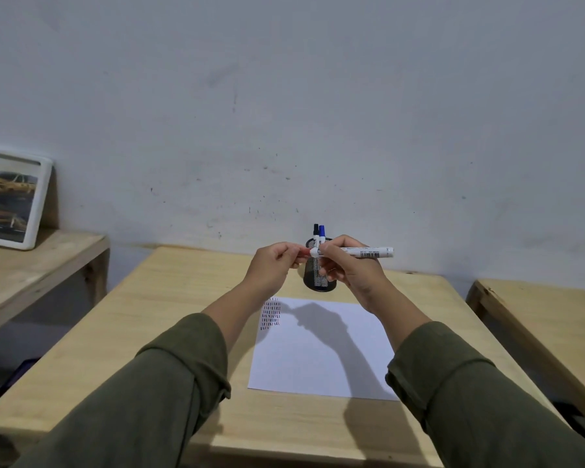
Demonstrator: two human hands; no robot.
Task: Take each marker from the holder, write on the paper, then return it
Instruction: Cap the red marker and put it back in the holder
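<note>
Wood is filling most of the lower view: one pale table [156, 319] is carrying one sheet of paper [321, 359] (rows of short red and dark strokes are sitting in its far left corner) and one black mesh holder [318, 282] just beyond the sheet. Two markers are standing upright in the holder, one black-capped [315, 230] and one blue-capped [322, 231]. A third, white-barrelled marker [368, 252] is lying level in the air in front of the holder; the right hand [352, 268] is gripping its barrel, while the left hand [272, 268] is pinching its red cap [305, 252]. Whether the cap is going on or coming off cannot be told. A crooked pull or push could be jerking the barrel into the holder and tipping it, or letting the cap slip from the fingers onto the table.
</note>
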